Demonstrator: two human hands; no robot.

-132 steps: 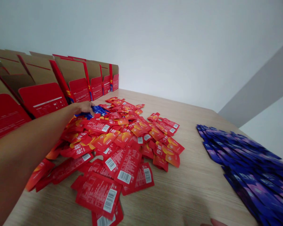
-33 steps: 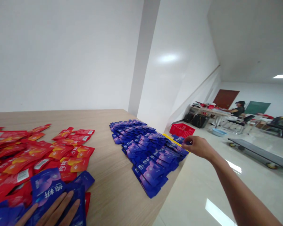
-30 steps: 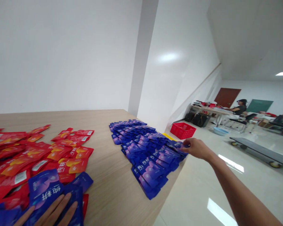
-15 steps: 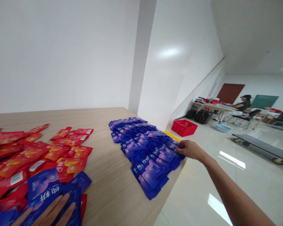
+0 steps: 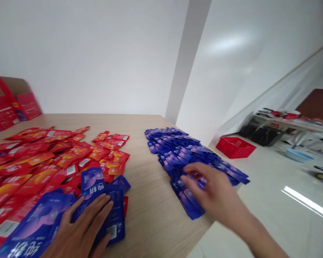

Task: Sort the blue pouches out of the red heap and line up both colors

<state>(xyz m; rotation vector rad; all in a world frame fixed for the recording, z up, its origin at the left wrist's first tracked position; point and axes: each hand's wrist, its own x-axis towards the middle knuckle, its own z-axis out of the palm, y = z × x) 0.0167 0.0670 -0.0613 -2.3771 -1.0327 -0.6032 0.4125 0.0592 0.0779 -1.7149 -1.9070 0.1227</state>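
Note:
My left hand [image 5: 83, 225] lies palm down with fingers stretched out on several blue pouches [image 5: 93, 182] at the lower left. These blue pouches rest partly over a heap of red and orange pouches [image 5: 67, 157]. My right hand [image 5: 211, 188], slightly blurred, hovers over the near part of the rows of overlapping blue pouches [image 5: 188, 199] at the table's right side. Its thumb and index finger are apart, and I see nothing between them. Some of the row is hidden behind this hand.
The wooden table [image 5: 148, 215] ends at its right edge, with the tiled floor beyond. Red cardboard boxes [image 5: 29, 105] stand at the far left. A red crate [image 5: 235, 147] and a light-blue basin [image 5: 298, 155] are on the floor to the right.
My view has turned left, bringing the red boxes in. My right hand has moved from the rows' right edge toward me and inward, its fingers now apart. My left hand still rests on the blue pouches.

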